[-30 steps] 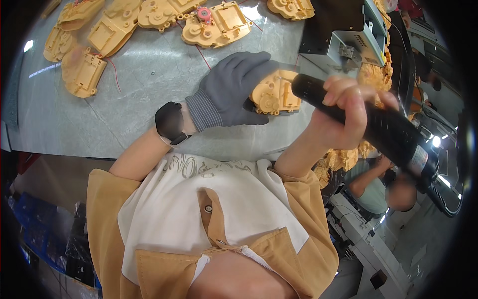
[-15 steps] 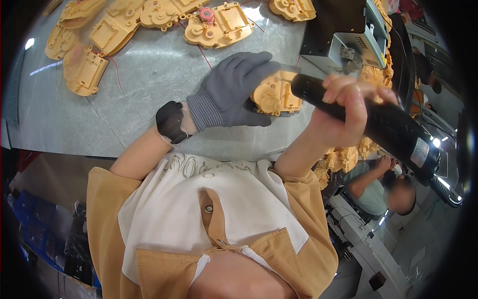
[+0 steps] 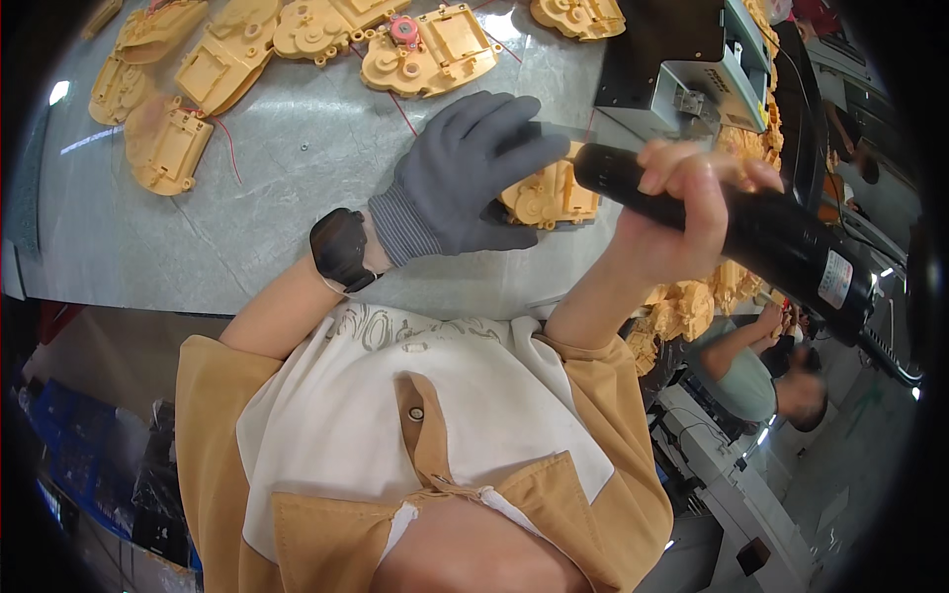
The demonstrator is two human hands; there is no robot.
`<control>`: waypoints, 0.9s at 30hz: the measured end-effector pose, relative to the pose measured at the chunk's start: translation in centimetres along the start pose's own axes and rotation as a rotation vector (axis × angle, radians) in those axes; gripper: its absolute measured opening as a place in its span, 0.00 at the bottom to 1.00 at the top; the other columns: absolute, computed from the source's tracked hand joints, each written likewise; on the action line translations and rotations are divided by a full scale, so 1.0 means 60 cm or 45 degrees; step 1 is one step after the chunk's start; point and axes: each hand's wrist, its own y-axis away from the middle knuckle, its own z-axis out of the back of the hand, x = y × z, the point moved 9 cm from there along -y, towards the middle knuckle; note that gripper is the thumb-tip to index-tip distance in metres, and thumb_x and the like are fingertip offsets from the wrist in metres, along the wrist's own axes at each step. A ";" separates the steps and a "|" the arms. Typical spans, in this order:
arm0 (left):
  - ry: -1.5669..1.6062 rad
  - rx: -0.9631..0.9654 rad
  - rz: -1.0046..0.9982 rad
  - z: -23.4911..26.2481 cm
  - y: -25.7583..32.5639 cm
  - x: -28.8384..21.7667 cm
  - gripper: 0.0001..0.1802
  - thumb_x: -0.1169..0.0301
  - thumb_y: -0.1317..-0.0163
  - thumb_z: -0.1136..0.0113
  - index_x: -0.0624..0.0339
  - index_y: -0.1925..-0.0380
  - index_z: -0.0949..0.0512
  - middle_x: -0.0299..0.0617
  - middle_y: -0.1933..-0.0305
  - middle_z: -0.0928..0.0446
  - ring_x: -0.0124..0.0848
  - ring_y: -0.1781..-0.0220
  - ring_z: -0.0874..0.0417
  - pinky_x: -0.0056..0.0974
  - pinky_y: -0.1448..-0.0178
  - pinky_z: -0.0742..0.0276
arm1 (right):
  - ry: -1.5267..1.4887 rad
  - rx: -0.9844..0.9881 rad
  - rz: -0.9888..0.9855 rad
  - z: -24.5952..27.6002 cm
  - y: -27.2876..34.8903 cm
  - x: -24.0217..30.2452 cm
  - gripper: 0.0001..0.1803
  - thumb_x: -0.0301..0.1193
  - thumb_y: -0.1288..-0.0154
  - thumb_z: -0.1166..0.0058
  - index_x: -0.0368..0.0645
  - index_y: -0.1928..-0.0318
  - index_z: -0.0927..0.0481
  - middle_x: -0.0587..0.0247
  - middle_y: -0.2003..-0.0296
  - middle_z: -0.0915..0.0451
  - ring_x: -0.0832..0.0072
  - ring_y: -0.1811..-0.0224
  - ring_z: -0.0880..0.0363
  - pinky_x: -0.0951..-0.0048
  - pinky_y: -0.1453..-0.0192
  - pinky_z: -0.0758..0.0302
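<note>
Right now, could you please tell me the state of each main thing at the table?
Black tool: gripped, slanted; running or not, unclear.
Near yellow housing: partly hidden.
Left hand: gloved, partly covering that housing.
Right hand: bare, closed around the tool.
Housing with pink part: lying unheld.
Black-and-gray device: standing; on or off, unclear.

Both forearms (image 3: 280, 308) reach over the near edge of the table (image 3: 297, 212). I see the gloved left hand (image 3: 465, 178) palm down, thumb (image 3: 509, 237) spread from the fingers (image 3: 529, 158); the bare right hand (image 3: 697, 212) curls tightly.
</note>
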 end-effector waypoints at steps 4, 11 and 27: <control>-0.074 0.034 -0.049 -0.002 -0.002 -0.009 0.41 0.53 0.67 0.31 0.48 0.47 0.30 0.47 0.42 0.37 0.47 0.42 0.35 0.48 0.41 0.36 | -0.059 -0.025 -0.058 0.004 0.000 -0.008 0.26 0.17 0.51 0.56 0.36 0.49 0.44 0.60 0.85 0.32 0.73 0.88 0.34 0.67 0.76 0.28; -0.140 0.040 -0.017 0.002 -0.001 -0.005 0.40 0.51 0.67 0.31 0.49 0.49 0.30 0.46 0.46 0.33 0.46 0.45 0.34 0.48 0.42 0.35 | -0.052 -0.035 -0.051 0.014 -0.006 -0.001 0.26 0.17 0.50 0.56 0.36 0.48 0.44 0.59 0.85 0.32 0.72 0.88 0.34 0.65 0.74 0.28; 0.158 -0.201 0.031 0.045 0.004 0.001 0.33 0.59 0.64 0.28 0.52 0.53 0.26 0.42 0.50 0.28 0.42 0.46 0.30 0.44 0.45 0.33 | -0.403 0.151 -0.045 0.006 0.002 0.047 0.23 0.24 0.45 0.58 0.46 0.46 0.39 0.66 0.80 0.35 0.73 0.82 0.33 0.65 0.70 0.32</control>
